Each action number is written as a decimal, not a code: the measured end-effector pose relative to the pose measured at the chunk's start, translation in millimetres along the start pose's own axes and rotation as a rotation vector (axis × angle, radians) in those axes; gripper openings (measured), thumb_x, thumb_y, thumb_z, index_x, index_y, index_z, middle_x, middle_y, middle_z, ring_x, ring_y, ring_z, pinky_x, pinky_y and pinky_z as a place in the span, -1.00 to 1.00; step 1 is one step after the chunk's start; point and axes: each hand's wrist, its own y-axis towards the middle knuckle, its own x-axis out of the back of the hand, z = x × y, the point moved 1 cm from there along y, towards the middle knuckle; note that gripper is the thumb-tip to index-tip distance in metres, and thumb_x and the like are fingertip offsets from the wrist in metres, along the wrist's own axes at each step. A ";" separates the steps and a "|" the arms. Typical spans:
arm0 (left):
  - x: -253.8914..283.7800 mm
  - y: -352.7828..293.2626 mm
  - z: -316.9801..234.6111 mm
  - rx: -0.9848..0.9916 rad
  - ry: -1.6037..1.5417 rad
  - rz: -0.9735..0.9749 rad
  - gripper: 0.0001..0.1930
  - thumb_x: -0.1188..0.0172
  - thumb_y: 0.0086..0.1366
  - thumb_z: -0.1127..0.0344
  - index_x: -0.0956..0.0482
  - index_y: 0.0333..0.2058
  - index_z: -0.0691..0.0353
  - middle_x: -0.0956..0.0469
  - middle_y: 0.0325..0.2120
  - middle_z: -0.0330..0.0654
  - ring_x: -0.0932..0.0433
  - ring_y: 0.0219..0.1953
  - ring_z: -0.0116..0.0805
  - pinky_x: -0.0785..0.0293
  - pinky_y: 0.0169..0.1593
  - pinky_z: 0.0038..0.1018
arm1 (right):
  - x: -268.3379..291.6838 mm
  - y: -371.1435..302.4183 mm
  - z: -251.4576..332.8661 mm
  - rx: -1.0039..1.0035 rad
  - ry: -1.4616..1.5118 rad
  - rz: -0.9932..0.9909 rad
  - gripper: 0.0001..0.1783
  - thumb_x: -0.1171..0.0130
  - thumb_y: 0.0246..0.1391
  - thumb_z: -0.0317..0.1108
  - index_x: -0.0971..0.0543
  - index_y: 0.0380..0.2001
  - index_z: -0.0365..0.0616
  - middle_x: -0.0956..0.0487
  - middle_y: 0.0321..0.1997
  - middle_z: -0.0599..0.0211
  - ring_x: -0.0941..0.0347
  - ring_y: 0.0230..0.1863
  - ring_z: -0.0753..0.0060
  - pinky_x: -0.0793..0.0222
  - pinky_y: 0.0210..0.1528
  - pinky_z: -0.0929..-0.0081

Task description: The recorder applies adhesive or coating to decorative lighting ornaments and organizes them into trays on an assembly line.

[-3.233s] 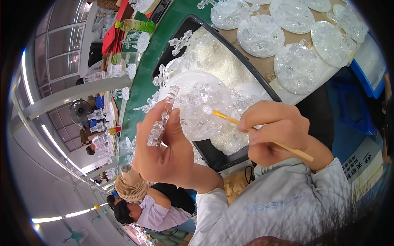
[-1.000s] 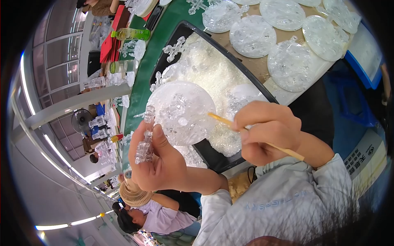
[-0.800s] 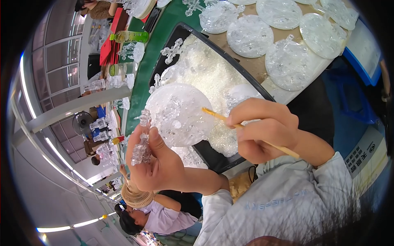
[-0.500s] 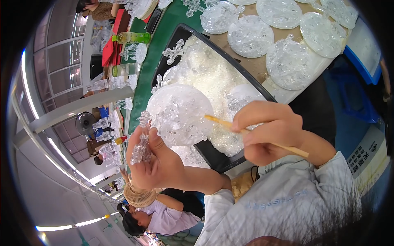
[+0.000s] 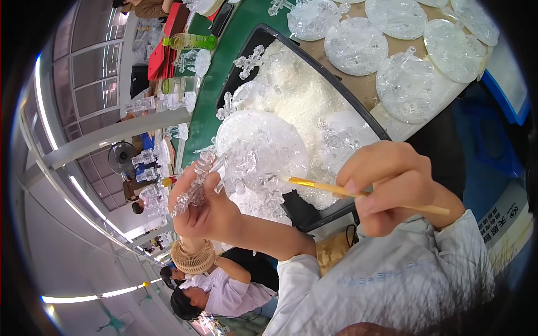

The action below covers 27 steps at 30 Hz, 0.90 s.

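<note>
My left hand (image 5: 202,210) is closed round the narrow part of a clear moulded ornament (image 5: 193,187). Its round, frosted base (image 5: 241,123) faces up to the right, with clear sculpted shapes on it. In my right hand (image 5: 386,187) is a thin yellowish wooden stick (image 5: 330,189), pinched between thumb and fingers. The stick's tip is close to the lower right of the ornament; whether it touches cannot be told. Behind the ornament stands a black tray (image 5: 342,89) full of white, glittering granules (image 5: 294,84).
Clear cross-shaped pieces (image 5: 249,61) stick up at the tray's far left edge. Another round piece (image 5: 347,137) lies in the granules. Several round clear pieces (image 5: 356,47) cover a board at the upper right. Bottles (image 5: 190,42) stand on the green table. A co-worker (image 5: 235,294) sits at lower left.
The ornament has tilted in my left hand, so its base and sculpted side show at another angle. The stick's tip has moved down toward the ornament's lower right. The whole view has shifted slightly.
</note>
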 end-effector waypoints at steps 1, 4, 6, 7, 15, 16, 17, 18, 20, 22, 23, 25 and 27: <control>-0.8 0.0 -1.0 0.040 0.041 -0.019 -0.65 -0.46 0.09 0.46 -0.55 -0.18 0.45 -0.63 -0.34 0.00 -0.63 -0.33 -0.31 -0.59 -0.19 -0.48 | -0.5 -1.9 -1.3 -0.001 0.000 0.000 -0.76 -0.11 -0.25 -0.66 -0.50 -0.40 -0.22 -0.56 -0.38 0.07 -0.51 -0.49 0.41 -0.54 -0.43 0.53; -1.1 -1.0 -1.3 0.068 0.070 -0.052 -0.63 -0.48 0.07 0.43 -0.57 -0.17 0.42 -0.62 -0.34 -0.09 -0.61 -0.34 -0.38 -0.55 -0.24 -0.53 | 1.2 -5.6 -3.9 0.008 -0.076 -0.012 -0.73 -0.11 -0.28 -0.67 -0.50 -0.39 -0.22 -0.55 -0.38 0.07 -0.53 -0.48 0.40 -0.54 -0.45 0.52; -0.3 -0.3 1.4 0.055 0.047 -0.066 -0.63 -0.48 0.07 0.43 -0.57 -0.17 0.41 -0.62 -0.35 -0.09 -0.61 -0.35 -0.39 -0.55 -0.24 -0.53 | 8.1 -2.9 -1.7 -0.034 -0.043 0.013 -0.85 -0.16 0.05 -0.48 -0.42 -0.30 -0.11 -0.51 -0.27 0.13 -0.55 -0.52 0.23 -0.57 -0.51 0.42; 0.7 1.3 5.2 -0.007 -0.022 -0.020 -0.65 -0.45 0.11 0.44 -0.54 -0.17 0.43 -0.63 -0.36 0.02 -0.63 -0.34 -0.31 -0.57 -0.20 -0.47 | 7.0 -1.1 -0.7 -0.031 -0.049 0.013 -0.85 -0.16 0.05 -0.48 -0.42 -0.30 -0.11 -0.51 -0.27 0.13 -0.55 -0.52 0.23 -0.57 -0.51 0.42; -0.3 -0.8 3.5 -0.071 0.003 0.047 -0.66 -0.41 0.15 0.47 -0.48 -0.16 0.44 -0.62 -0.39 0.17 -0.63 -0.36 -0.19 -0.58 -0.20 -0.38 | -2.3 -4.0 -4.3 0.062 -0.050 0.069 -0.78 -0.24 -0.25 -0.64 -0.54 -0.42 -0.23 -0.55 -0.39 0.14 -0.51 -0.55 0.36 -0.45 -0.56 0.57; -0.1 -1.6 2.2 -0.087 0.011 0.064 -0.65 -0.40 0.16 0.47 -0.47 -0.15 0.44 -0.62 -0.40 0.17 -0.62 -0.37 -0.17 -0.57 -0.23 -0.38 | -3.4 -3.2 -4.5 0.004 -0.094 0.130 -0.79 -0.24 -0.21 -0.61 -0.52 -0.41 -0.20 -0.58 -0.39 0.15 -0.56 -0.53 0.30 -0.50 -0.53 0.52; 0.0 -2.1 0.8 -0.102 0.019 0.081 -0.65 -0.40 0.16 0.48 -0.46 -0.14 0.45 -0.62 -0.41 0.18 -0.62 -0.39 -0.15 -0.57 -0.25 -0.38 | -4.1 -2.5 -4.8 -0.053 -0.139 0.191 -0.79 -0.25 -0.16 -0.58 -0.50 -0.39 -0.17 -0.60 -0.39 0.17 -0.60 -0.50 0.25 -0.55 -0.50 0.48; -1.3 -1.5 -1.1 -0.102 0.018 0.082 -0.65 -0.40 0.16 0.48 -0.46 -0.14 0.45 -0.62 -0.41 0.18 -0.62 -0.39 -0.15 -0.57 -0.25 -0.38 | -0.6 -2.5 -4.1 -0.061 -0.101 0.233 -0.78 -0.23 -0.18 -0.59 -0.50 -0.38 -0.19 -0.59 -0.40 0.16 -0.61 -0.50 0.24 -0.56 -0.50 0.47; -3.6 0.1 -4.6 -0.139 0.034 0.099 -0.64 -0.39 0.16 0.48 -0.45 -0.12 0.45 -0.61 -0.44 0.18 -0.59 -0.43 -0.16 -0.55 -0.30 -0.39 | -1.3 -7.0 -5.3 -0.044 -0.107 0.199 -0.78 -0.22 -0.18 -0.59 -0.50 -0.37 -0.19 -0.59 -0.40 0.15 -0.60 -0.51 0.25 -0.57 -0.51 0.47; -4.4 0.8 -5.1 -0.160 0.047 0.089 -0.64 -0.40 0.16 0.47 -0.45 -0.13 0.45 -0.61 -0.45 0.18 -0.59 -0.44 -0.17 -0.53 -0.31 -0.40 | -1.3 -6.7 -5.3 -0.026 -0.109 0.165 -0.77 -0.22 -0.19 -0.59 -0.50 -0.36 -0.20 -0.59 -0.41 0.15 -0.60 -0.52 0.25 -0.57 -0.52 0.47; -4.4 0.9 -5.2 -0.181 0.059 0.080 -0.63 -0.40 0.16 0.47 -0.45 -0.13 0.45 -0.60 -0.45 0.19 -0.58 -0.45 -0.18 -0.52 -0.33 -0.42 | -0.9 -4.1 -4.8 -0.050 -0.112 0.190 -0.78 -0.22 -0.19 -0.59 -0.50 -0.37 -0.19 -0.59 -0.41 0.15 -0.60 -0.53 0.25 -0.57 -0.52 0.46; -2.4 2.2 -5.0 -0.190 0.049 0.109 -0.63 -0.40 0.16 0.47 -0.45 -0.13 0.45 -0.60 -0.46 0.19 -0.58 -0.45 -0.18 -0.51 -0.35 -0.42 | -0.8 -2.8 -4.5 -0.072 -0.117 0.215 -0.79 -0.22 -0.19 -0.58 -0.50 -0.38 -0.19 -0.59 -0.41 0.15 -0.60 -0.53 0.26 -0.57 -0.52 0.45; -1.1 2.0 -4.9 -0.198 0.039 0.137 -0.63 -0.40 0.16 0.48 -0.46 -0.13 0.45 -0.61 -0.46 0.19 -0.57 -0.46 -0.18 -0.49 -0.36 -0.43 | -0.2 -5.0 -4.3 -0.033 -0.102 0.172 -0.78 -0.23 -0.21 -0.59 -0.49 -0.40 -0.19 -0.59 -0.40 0.16 -0.60 -0.51 0.26 -0.58 -0.49 0.43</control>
